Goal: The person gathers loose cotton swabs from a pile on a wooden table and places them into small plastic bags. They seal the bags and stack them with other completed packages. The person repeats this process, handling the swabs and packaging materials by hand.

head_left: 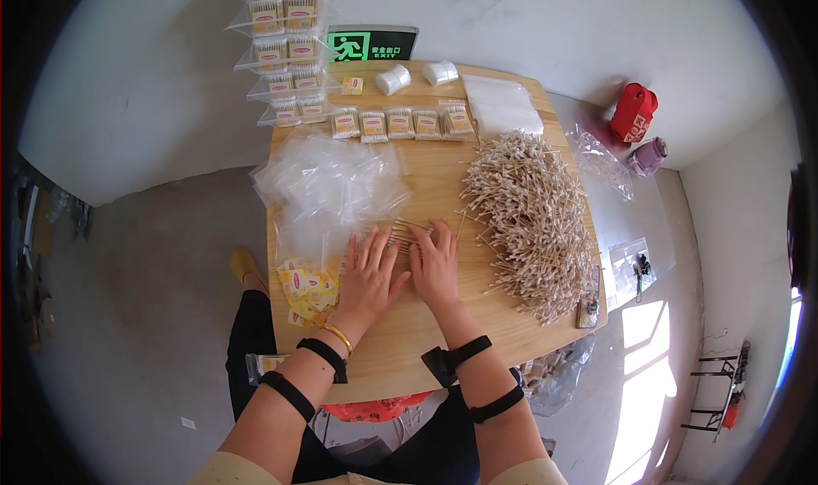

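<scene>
the left hand (370, 278) and right hand (435, 265), fingers extended and slightly spread, flank thin cotton swabs (401, 234), probably light, stiff but snappable, best gathered mid-stem.

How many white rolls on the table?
2: one white roll near the table's far edge, the second roll just right of it.

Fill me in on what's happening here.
A person's left hand and right hand are at a small batch of cotton swabs on the wooden table. A large loose swab heap lies to the right; clear plastic bags and yellow cards lie to the left. Filled swab packs line up farther back.
</scene>
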`<state>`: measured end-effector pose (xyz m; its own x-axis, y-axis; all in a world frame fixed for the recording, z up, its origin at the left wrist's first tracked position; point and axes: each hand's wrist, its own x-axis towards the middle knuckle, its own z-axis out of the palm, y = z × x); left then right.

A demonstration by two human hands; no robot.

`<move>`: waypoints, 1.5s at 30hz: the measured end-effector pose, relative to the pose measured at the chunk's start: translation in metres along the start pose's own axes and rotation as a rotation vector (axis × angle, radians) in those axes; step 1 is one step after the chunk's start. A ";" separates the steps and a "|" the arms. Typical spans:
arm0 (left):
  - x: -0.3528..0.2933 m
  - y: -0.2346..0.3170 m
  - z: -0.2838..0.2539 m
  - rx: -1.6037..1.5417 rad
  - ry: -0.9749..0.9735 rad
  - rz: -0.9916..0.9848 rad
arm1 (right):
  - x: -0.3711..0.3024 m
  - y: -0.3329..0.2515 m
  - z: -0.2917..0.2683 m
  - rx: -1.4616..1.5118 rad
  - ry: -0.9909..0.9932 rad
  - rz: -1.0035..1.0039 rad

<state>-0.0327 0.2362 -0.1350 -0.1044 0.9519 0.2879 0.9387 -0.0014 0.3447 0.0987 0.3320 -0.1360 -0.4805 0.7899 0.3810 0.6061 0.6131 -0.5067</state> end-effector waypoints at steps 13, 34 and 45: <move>0.002 0.003 -0.002 0.018 -0.024 -0.003 | 0.023 0.005 0.016 -0.038 0.039 0.094; 0.005 0.002 -0.002 0.011 -0.090 0.093 | 0.027 0.052 -0.034 -0.425 0.036 0.214; 0.002 0.002 -0.006 -0.084 -0.175 0.107 | 0.019 0.022 -0.008 0.142 -0.104 -0.006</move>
<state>-0.0333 0.2367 -0.1282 0.0598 0.9836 0.1699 0.9098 -0.1237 0.3961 0.1084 0.3607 -0.1337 -0.5512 0.7764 0.3056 0.5114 0.6038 -0.6115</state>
